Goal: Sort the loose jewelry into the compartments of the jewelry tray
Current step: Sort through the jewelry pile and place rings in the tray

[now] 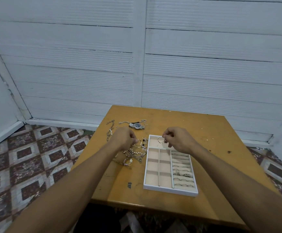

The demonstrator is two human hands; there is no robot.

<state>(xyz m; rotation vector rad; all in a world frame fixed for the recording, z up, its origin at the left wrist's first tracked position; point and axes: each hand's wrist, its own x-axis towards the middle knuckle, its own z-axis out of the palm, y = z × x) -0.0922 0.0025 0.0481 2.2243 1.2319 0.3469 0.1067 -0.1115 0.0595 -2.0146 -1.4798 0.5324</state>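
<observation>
A white jewelry tray (147, 167) with beige compartments lies on the wooden table (212, 148). Several rings sit in its right-hand ring rolls (183, 174). My right hand (177, 139) pinches a thin gold bangle (161, 140) over the tray's wide far compartment. My left hand (126, 138) pinches a second gold hoop (138, 144) just left of the tray, above a tangle of loose chains and pearl bracelets (133, 156). A silver wristwatch (136, 126) lies further back.
More chains (110, 130) trail along the table's left edge, close to the drop to the patterned floor (27, 157). A white panelled wall (136, 64) stands right behind the table. A small black mark (129, 185) sits left of the tray's near corner.
</observation>
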